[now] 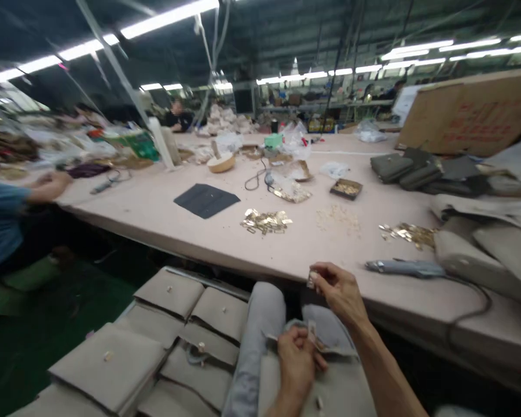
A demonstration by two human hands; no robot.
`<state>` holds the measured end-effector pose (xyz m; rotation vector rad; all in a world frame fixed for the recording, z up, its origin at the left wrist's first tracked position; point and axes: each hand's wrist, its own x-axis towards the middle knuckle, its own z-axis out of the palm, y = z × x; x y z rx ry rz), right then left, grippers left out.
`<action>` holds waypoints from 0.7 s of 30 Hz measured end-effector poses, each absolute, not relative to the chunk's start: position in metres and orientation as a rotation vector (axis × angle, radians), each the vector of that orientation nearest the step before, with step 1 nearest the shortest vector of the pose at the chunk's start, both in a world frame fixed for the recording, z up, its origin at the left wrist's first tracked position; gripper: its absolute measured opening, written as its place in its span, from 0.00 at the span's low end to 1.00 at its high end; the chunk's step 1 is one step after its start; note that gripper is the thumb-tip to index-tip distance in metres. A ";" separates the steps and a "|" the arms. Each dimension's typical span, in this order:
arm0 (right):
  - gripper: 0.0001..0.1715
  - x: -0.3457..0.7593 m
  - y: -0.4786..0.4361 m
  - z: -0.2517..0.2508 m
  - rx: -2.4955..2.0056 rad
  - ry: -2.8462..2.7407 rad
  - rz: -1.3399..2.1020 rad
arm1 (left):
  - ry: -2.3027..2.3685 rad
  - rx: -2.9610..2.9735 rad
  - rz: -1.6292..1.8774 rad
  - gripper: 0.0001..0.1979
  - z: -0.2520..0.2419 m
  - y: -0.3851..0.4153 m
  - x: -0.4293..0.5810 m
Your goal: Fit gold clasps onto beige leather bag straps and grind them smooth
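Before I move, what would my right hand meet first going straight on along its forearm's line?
Your right hand would probably meet the table's near edge; depth is unclear, so it might pass over that edge instead.

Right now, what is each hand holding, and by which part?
The right hand pinches a small shiny piece; which part it grips is too blurred to tell. The left hand appears to hold the beige bag near its upper edge.
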<state>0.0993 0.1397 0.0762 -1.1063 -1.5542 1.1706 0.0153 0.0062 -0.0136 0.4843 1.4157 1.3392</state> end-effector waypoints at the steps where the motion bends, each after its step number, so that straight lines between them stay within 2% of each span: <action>1: 0.20 0.105 0.131 0.074 -1.101 -1.508 1.241 | 1.390 0.503 1.337 0.30 -0.008 0.004 0.014; 9: 0.23 0.139 0.082 0.030 -1.280 -1.210 1.439 | 1.289 0.424 1.292 0.25 -0.001 0.004 0.009; 21: 0.23 0.136 0.066 0.021 -1.232 -1.206 1.597 | 1.247 0.406 1.284 0.27 -0.005 0.004 0.007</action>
